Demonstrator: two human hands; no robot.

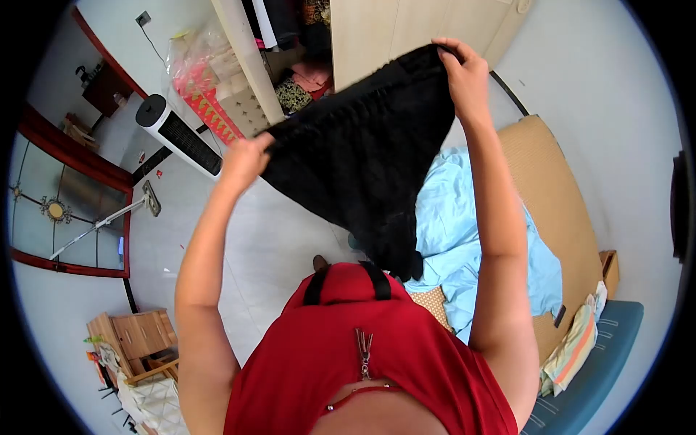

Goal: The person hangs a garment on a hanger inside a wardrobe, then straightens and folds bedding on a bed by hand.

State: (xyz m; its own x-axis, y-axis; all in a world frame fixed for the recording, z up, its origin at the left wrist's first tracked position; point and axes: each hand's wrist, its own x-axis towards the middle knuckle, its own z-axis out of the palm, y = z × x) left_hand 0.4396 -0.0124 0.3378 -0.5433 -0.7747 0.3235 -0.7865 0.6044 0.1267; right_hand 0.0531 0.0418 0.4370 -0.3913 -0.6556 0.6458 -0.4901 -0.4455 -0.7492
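There are two hands (245,162) (467,78) and one black elastic-waisted garment (355,152). One flat mop (109,220), one light-blue sheet (453,225) and one bed (544,167) show.

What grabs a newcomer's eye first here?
The black garment, upper centre, held by its top edge between the left hand and right hand. Then the wearer's red top, bottom centre, and the light-blue cloth crumpled on the tan bed at right.
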